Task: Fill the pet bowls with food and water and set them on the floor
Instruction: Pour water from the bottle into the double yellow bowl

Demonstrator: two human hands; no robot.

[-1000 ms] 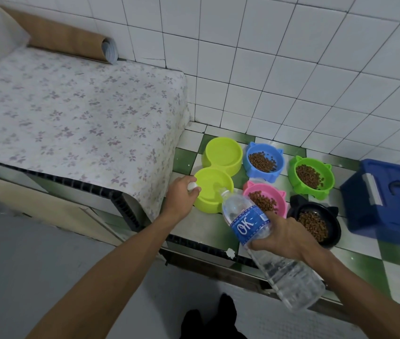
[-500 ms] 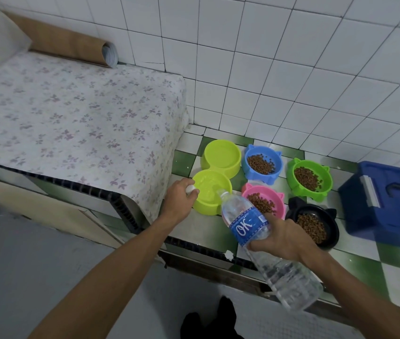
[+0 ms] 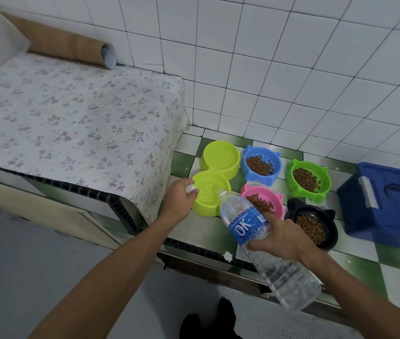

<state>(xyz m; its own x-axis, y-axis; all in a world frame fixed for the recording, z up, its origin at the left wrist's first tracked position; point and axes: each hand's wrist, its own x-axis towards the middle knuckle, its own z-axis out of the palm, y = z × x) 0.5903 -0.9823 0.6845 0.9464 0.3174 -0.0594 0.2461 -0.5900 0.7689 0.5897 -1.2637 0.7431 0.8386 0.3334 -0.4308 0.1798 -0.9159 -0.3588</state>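
My right hand (image 3: pixel 282 237) is wrapped round the labelled middle of the water bottle (image 3: pixel 245 223). The bottle is tipped with its open neck pointing far-left, over the right rim of the near well of the yellow-green double bowl (image 3: pixel 201 206) on the tiled bench (image 3: pixel 203 231). My left hand (image 3: pixel 178 199) sits at that well's left rim, fingers curled, pinching the white cap (image 3: pixel 190 189). Both forearms reach forward. The bottle is clear, blue-labelled and partly filled. Water in the near well is rippled. To the right, the blue bowl (image 3: pixel 250 176), green bowl (image 3: pixel 291 172), pink bowl (image 3: pixel 278 204) and black bowl (image 3: pixel 330 231) hold brown kibble (image 3: pixel 258 165).
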